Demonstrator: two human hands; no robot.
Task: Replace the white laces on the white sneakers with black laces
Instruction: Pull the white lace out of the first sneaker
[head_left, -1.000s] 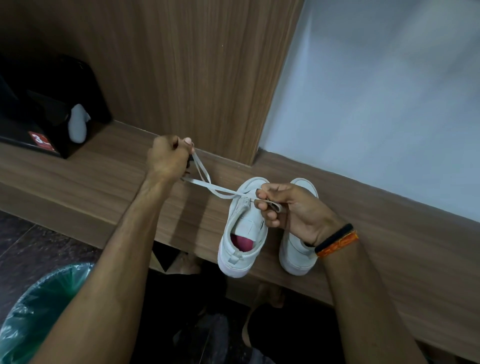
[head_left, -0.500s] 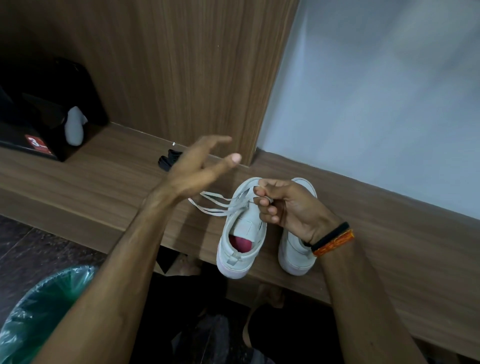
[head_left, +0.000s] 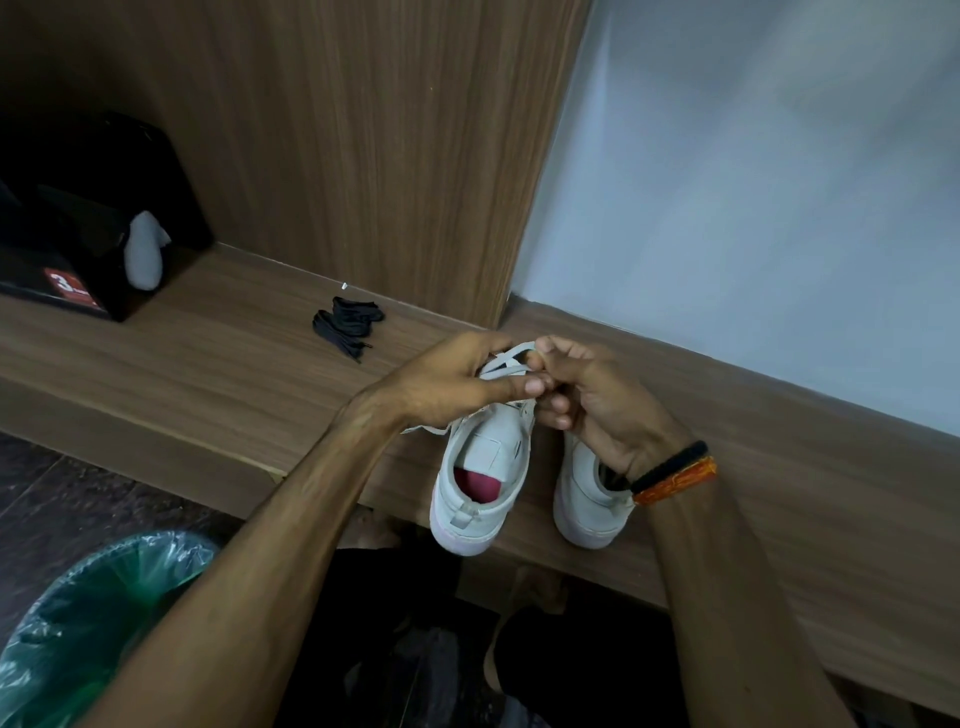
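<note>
Wood-grain laminate forms the low ledge (head_left: 171, 358) where the flat white cotton lace (head_left: 506, 366) is worked at the toe end of the left white canvas sneaker (head_left: 480, 467). Soft, limp and light, it likely pulls best pinched close to an eyelet. It sits between both hands: the left hand (head_left: 447, 387) pinches it, and the right hand (head_left: 582, 395) grips it with curled fingers. The second white sneaker (head_left: 584, 499) stands just beside; the bundled black laces (head_left: 345, 322) lie apart, untouched.

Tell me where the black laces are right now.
In the head view the black laces lie bundled on the wooden shelf, left of and behind the white sneakers, between them and the black box, untouched by either hand.
</note>
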